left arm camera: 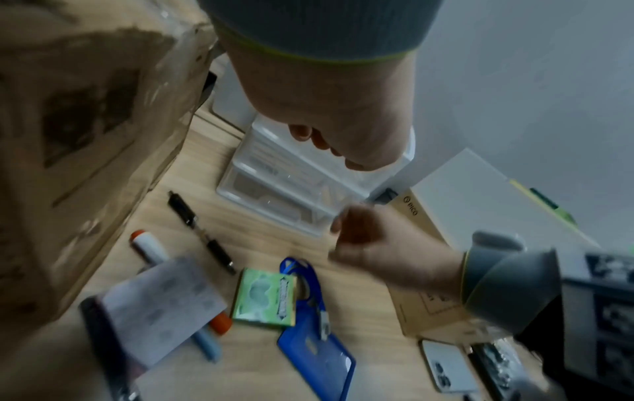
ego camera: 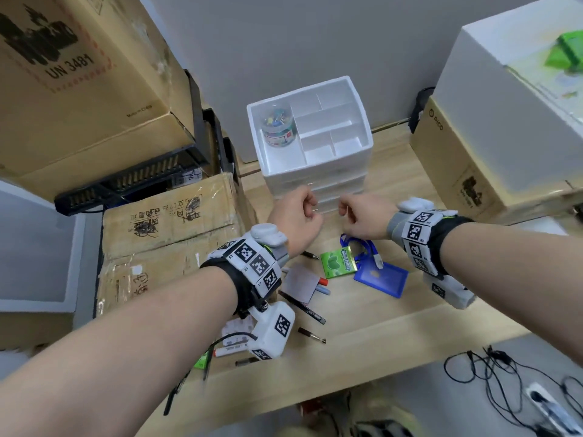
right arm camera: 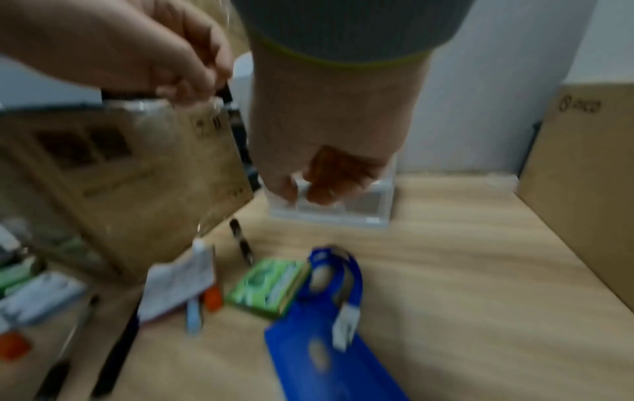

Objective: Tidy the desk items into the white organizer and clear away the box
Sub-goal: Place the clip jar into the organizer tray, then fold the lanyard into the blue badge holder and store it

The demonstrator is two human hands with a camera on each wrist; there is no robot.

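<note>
- Left hand [ego camera: 295,220] and right hand [ego camera: 362,217] raised side by side just in front of white organizer [ego camera: 310,134], fingers curled in on both.
- Something clear and thin seems pinched in each hand; too transparent and blurred to name, cannot tell for sure.
- Clear tub of clips [ego camera: 278,124] upright in organizer's left compartment.
- Green gum pack [ego camera: 338,262], blue card holder [ego camera: 381,279] with lanyard, notepad [ego camera: 301,283], pens on desk [ego camera: 410,313], nearer than organizer.

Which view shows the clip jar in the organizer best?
Head view: the clip jar stands in the organizer's large left compartment, seen from above. Both wrist views catch only the organizer's clear drawer fronts; its top tray and the jar are out of sight.
</note>
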